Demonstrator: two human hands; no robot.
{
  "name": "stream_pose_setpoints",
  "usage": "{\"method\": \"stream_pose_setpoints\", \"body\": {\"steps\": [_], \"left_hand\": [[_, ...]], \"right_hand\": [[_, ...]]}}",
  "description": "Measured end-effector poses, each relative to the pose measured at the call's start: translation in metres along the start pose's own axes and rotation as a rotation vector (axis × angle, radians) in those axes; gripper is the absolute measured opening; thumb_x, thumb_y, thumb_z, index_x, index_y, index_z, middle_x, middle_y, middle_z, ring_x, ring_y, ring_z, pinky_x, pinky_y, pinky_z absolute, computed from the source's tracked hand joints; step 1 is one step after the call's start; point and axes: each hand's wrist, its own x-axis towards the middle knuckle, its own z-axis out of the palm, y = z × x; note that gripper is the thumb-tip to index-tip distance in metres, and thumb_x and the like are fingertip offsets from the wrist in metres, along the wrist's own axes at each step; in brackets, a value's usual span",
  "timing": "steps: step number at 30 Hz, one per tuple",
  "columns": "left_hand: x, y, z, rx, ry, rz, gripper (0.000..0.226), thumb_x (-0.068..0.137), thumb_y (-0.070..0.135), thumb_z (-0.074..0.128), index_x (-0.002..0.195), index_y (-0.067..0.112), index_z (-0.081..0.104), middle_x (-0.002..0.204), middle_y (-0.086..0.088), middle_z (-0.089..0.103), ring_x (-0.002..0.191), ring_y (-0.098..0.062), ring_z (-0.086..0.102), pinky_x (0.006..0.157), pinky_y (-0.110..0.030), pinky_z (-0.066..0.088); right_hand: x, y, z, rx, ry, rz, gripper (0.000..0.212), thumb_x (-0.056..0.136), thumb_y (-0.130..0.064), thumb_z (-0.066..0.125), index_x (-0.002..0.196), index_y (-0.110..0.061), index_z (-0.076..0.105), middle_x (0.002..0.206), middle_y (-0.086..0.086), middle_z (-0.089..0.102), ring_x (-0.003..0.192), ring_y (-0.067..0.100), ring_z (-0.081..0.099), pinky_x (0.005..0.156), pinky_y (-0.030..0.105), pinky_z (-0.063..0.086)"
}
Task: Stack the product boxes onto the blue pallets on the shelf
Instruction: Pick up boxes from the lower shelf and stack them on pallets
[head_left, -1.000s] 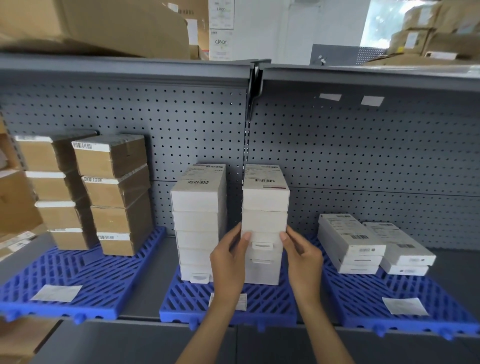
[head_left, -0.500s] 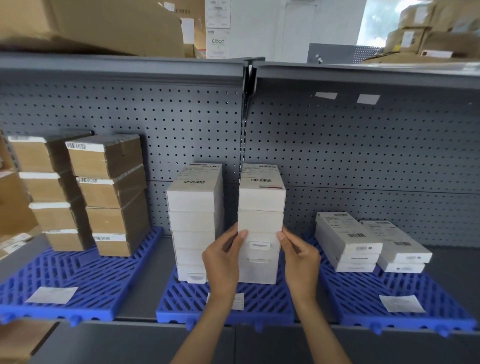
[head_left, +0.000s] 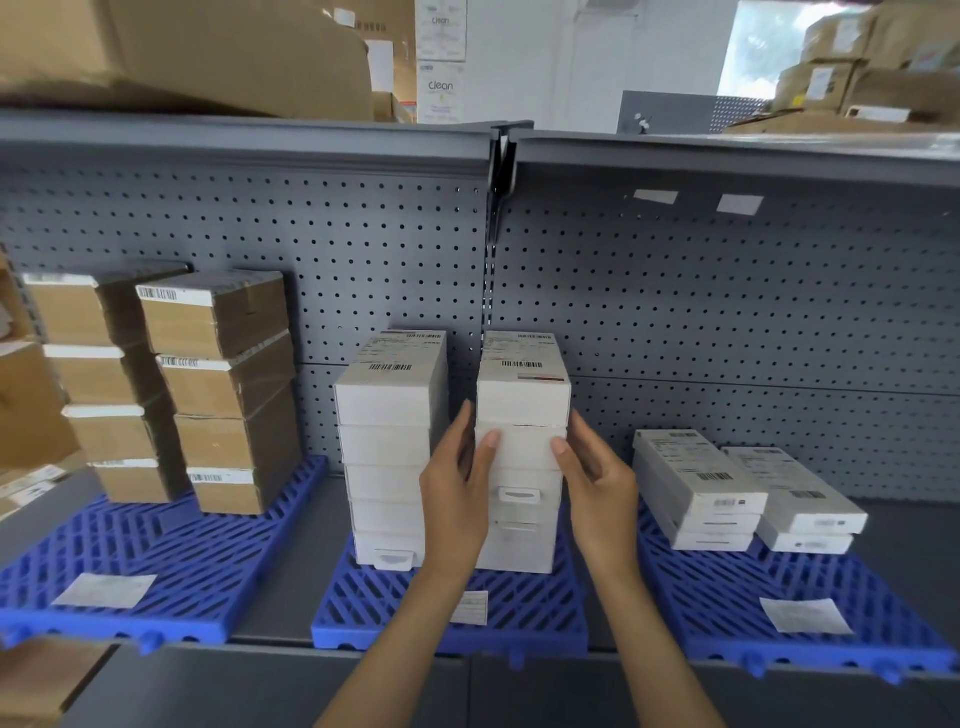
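On the middle blue pallet (head_left: 519, 608) stand two stacks of several white product boxes each. My left hand (head_left: 457, 493) and right hand (head_left: 597, 483) flank the right stack (head_left: 522, 400) at its second box from the top. Straight fingers lie along the stack's two sides and both thumbs press its front face. The left white stack (head_left: 384, 447) stands close beside my left hand, which hides part of its lower right corner. Both stacks are upright and about equally tall.
The left blue pallet (head_left: 182, 566) carries two stacks of brown cartons (head_left: 218, 374). The right blue pallet (head_left: 727, 587) holds two low stacks of flat white boxes (head_left: 696, 483). A grey pegboard wall (head_left: 727, 312) backs the shelf, and an upper shelf with large cartons (head_left: 208, 52) hangs above.
Both hands have slid up the right white stack, from its lower boxes to the second box from the top. The stack itself stays in place.
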Motion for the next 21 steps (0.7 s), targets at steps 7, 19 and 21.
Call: {"method": "stream_pose_setpoints", "body": {"steps": [7,19,21], "left_hand": [[0.0021,0.0034,0.0017,-0.052,0.08,0.006,0.032,0.099,0.025,0.065,0.13,0.017,0.07,0.128,0.011,0.071,0.123,-0.003,0.063,0.105,-0.033,0.053],[-0.0021,0.0075,0.0046,-0.123,0.184,-0.015,0.027,0.094,0.019,0.072,0.119,0.01,0.075,0.118,0.004,0.076,0.114,-0.006,0.068,0.099,-0.028,0.056],[-0.003,0.0085,0.0052,-0.129,0.186,-0.009,0.027,0.095,0.019,0.072,0.12,0.01,0.075,0.118,0.005,0.076,0.114,-0.005,0.068,0.098,-0.025,0.055]], "right_hand": [[0.0001,0.0006,0.0014,0.013,0.041,-0.029,0.038,0.095,-0.025,0.068,0.132,-0.02,0.066,0.132,-0.01,0.068,0.122,0.0,0.063,0.096,0.014,0.051],[0.0028,-0.0066,-0.0014,-0.033,0.065,-0.072,0.031,0.092,-0.025,0.073,0.122,-0.016,0.072,0.12,-0.008,0.073,0.114,0.0,0.067,0.097,0.02,0.054],[0.0029,-0.0073,-0.0011,-0.038,0.067,-0.078,0.031,0.093,-0.026,0.073,0.122,-0.015,0.073,0.12,-0.008,0.074,0.113,0.0,0.068,0.097,0.021,0.055]]}}
